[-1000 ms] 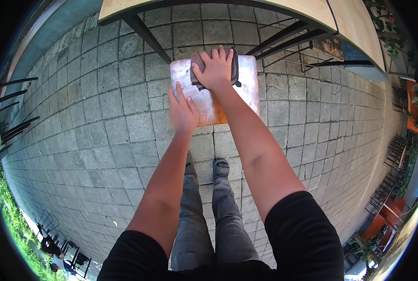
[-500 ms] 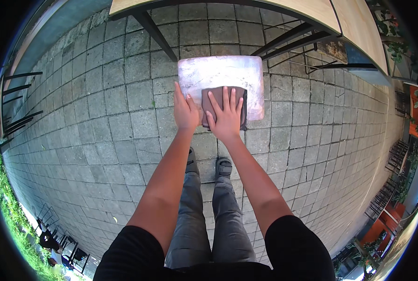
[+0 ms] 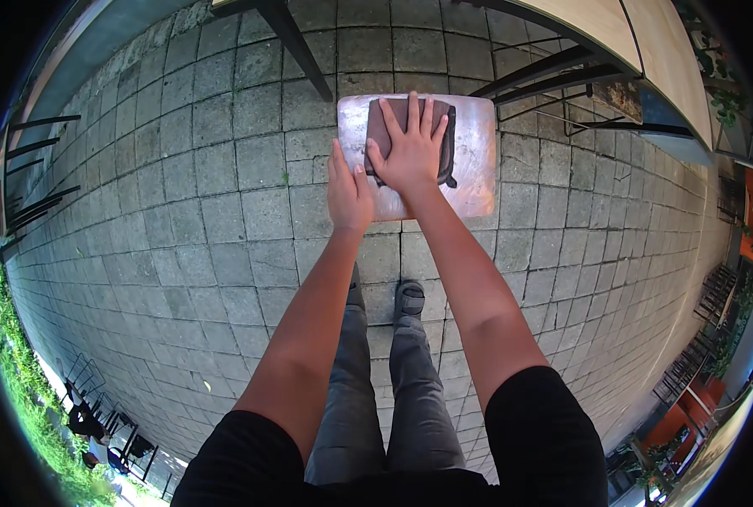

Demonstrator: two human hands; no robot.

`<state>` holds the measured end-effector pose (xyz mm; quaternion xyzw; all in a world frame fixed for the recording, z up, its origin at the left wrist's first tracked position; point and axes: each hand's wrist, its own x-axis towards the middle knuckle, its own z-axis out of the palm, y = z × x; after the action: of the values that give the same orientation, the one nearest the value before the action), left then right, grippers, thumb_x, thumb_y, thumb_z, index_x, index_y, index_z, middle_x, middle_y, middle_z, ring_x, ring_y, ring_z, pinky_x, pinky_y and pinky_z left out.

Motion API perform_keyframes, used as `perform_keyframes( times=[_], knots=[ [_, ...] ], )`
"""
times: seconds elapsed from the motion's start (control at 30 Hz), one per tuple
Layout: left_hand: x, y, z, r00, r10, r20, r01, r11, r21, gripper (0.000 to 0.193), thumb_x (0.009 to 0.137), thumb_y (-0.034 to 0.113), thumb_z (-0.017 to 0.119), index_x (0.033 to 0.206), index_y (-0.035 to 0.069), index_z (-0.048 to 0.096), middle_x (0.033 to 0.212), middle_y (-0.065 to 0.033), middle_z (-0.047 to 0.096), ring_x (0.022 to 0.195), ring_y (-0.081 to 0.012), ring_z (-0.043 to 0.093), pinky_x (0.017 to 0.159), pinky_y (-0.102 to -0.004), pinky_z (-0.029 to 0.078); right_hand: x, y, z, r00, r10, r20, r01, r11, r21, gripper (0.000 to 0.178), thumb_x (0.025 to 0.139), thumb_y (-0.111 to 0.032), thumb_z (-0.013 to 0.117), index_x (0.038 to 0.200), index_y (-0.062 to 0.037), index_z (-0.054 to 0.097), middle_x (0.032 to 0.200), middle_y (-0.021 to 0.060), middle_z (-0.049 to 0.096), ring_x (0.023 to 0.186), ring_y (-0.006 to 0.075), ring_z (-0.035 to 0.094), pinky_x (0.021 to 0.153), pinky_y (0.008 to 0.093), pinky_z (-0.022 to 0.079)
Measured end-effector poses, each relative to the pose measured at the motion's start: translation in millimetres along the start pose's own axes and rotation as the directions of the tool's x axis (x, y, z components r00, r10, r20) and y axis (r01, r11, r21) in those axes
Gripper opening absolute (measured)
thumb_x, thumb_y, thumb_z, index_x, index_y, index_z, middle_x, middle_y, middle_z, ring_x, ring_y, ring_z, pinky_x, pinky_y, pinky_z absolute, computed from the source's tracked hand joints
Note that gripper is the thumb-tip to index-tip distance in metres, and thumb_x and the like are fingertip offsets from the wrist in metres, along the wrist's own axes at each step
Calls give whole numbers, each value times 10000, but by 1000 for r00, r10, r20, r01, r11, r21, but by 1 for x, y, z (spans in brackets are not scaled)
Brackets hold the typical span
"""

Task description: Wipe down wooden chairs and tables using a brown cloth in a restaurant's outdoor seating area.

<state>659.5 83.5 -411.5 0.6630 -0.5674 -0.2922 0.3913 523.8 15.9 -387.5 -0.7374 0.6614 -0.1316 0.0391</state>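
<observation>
In front of me is a pale, scuffed, shiny rectangular seat top [image 3: 475, 160] with rounded corners, probably a stool; what holds it up is hidden. A folded brown cloth [image 3: 376, 127] with a dark edge lies on its far middle part. My right hand [image 3: 412, 150] presses flat on the cloth, fingers spread, their tips near the seat's far edge. Against the seat's left edge rests my left hand [image 3: 348, 190], fingers stretched out and thumb apart on the near left corner.
Beyond the seat stands a table with a light wooden top [image 3: 583, 25] and dark metal legs [image 3: 296, 51]. Grey paving tiles [image 3: 182, 279] cover the ground. Dark metal frames [image 3: 38, 169] stand at the left rim. My sandalled foot [image 3: 409, 300] is below the seat.
My right hand and the cloth have slid away from me, from the seat's near edge toward its far edge. The left hand stays at the left edge. The whole view has shifted slightly.
</observation>
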Motion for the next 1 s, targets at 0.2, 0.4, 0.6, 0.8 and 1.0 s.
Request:
perform_keyframes(
  times=[0.2,0.4,0.6,0.8,1.0],
  knots=[
    [-1,-3,-2,999,-25,25,26,999,-41,658,1077,141,451,1688,-20,264,1629,-296,429,1465,-498,471,1207,-513,413,82,2,3,928,9,372,42,991,-126,783,984,-674,535,1673,-315,439,1744,172,374,1638,429,254,1308,702,92],
    [-1,-2,6,999,-40,30,43,993,-112,645,1060,105,420,1679,-13,283,1642,-292,414,1479,-489,465,1224,-501,398,42,4,18,999,-48,-25,48,999,-10,794,1005,-624,531,1699,-264,397,1754,245,317,1644,445,237,1309,703,78],
    [-3,-12,0,998,-55,33,60,987,-149,619,1079,161,392,1669,-7,315,1648,-280,412,1491,-480,454,1231,-499,396,-86,-10,-14,992,-99,81,77,966,246,651,1010,-365,619,1640,-245,511,1761,256,292,1647,455,233,1312,681,134],
    [-3,-15,3,997,-50,53,58,986,-157,628,1119,197,388,1709,14,271,1713,-285,363,1572,-468,377,1275,-486,341,-149,-19,-29,979,-44,197,8,984,180,632,1067,-372,588,1678,-272,462,1788,234,244,1658,466,195,1310,677,133],
    [-6,-17,-3,993,-84,81,100,971,-217,638,1118,198,379,1714,5,254,1717,-290,358,1579,-462,373,1288,-473,326,-84,-23,-10,993,-75,94,66,993,99,645,1059,-434,558,1679,-291,455,1776,257,253,1648,477,205,1304,687,133]
  ],
)
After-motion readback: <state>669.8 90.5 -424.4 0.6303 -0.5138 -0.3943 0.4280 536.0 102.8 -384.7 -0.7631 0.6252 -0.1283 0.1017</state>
